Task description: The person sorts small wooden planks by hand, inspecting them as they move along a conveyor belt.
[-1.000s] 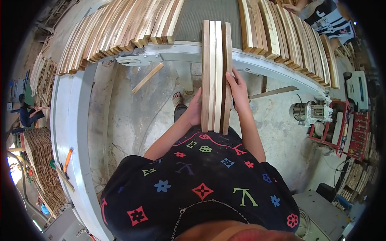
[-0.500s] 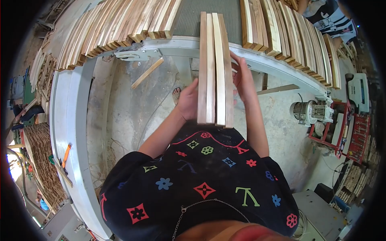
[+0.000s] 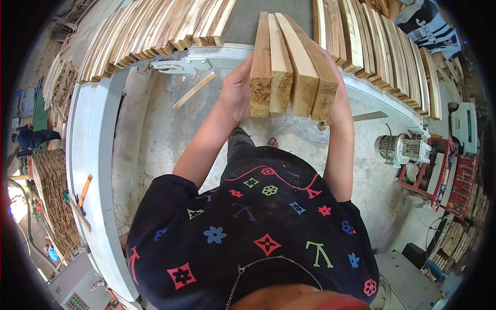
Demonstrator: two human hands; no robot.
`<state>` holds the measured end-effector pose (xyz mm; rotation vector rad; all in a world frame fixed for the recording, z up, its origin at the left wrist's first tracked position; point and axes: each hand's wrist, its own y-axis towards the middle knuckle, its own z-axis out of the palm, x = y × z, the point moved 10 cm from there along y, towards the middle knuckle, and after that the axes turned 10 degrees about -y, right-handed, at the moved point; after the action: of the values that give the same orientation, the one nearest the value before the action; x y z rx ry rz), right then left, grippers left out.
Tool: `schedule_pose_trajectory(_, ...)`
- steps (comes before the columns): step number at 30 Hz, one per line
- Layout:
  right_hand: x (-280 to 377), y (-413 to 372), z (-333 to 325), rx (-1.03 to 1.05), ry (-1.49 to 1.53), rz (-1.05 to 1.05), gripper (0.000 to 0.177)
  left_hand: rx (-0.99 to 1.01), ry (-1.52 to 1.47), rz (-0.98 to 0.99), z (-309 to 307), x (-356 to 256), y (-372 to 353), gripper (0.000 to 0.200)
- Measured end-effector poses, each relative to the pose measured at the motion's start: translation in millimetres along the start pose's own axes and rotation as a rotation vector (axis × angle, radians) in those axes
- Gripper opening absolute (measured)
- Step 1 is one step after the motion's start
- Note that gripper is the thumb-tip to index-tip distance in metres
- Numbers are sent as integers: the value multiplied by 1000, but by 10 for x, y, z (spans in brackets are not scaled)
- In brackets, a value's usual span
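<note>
Several wooden boards (image 3: 281,62) are held side by side between my two hands, their cut ends facing me and a narrow gap down the middle. My left hand (image 3: 237,90) presses on the left outer board. Around the right outer board curls my right hand (image 3: 338,101), its fingers partly hidden behind the wood. The far ends of the boards reach over the dark ribbed belt (image 3: 274,31), between two rows of upright boards.
Board rows stand at left (image 3: 150,31) and right (image 3: 382,51) on a pale metal frame (image 3: 95,155). A motor (image 3: 395,148) and red rack (image 3: 460,181) are at right. A loose wood strip (image 3: 194,90) lies below the frame. Another person (image 3: 431,28) stands at upper right.
The held boards have tilted, so their near ends now show and sit higher in view. Both hands have risen with them, and the boards have spread slightly apart at the middle.
</note>
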<state>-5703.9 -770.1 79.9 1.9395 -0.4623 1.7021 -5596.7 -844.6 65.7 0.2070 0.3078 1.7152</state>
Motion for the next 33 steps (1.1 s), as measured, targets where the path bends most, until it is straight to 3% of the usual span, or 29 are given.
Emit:
schedule_pose_trajectory(9, -73, 6, -74, -35, 47, 108, 55, 163, 114, 36, 96, 71, -52, 60)
schedule_pose_trajectory(13, -296, -41, -164, 23, -6, 268, 47, -69, -207, -74, -290, 286, -261, 64)
schedule_pose_trajectory(14, -345, -62, -170, 33, -40, 300, 45, -444, 312, -54, -437, 262, -353, 68)
schedule_pose_trajectory(16, -623, -82, -271, 54, -136, 384, 40, -456, 67, -136, -669, 488, -491, 69)
schedule_pose_trajectory(17, -604, -41, -325, 1, -316, 241, 41, -459, -54, -179, -745, 610, -534, 70)
schedule_pose_trajectory(19, -427, 21, -353, -111, -672, -60, 43, -552, -41, -81, -988, 691, -645, 74)
schedule_pose_trajectory(20, -232, 70, -221, -56, -844, -251, 48, -578, -15, -105, -1206, 719, -756, 75)
schedule_pose_trajectory(23, 136, 81, 612, 413, -1245, -667, 54, -535, -132, -194, -1569, 822, -993, 80)
schedule_pose_trajectory(26, -228, 37, 1242, 957, -1291, -930, 60, -521, -184, -242, -1856, 867, -1190, 84)
schedule_pose_trajectory(29, -759, 12, 1667, 1669, -1480, -739, 66, -611, -199, -216, -2206, 896, -1331, 87)
schedule_pose_trajectory(31, -1008, 1, 1823, 1818, -1403, -617, 72, -588, -142, -197, -2283, 903, -1387, 89)
schedule_pose_trajectory(33, -1104, -36, 1892, 1915, -1344, -599, 74, -585, -334, -125, -2087, 839, -1277, 91)
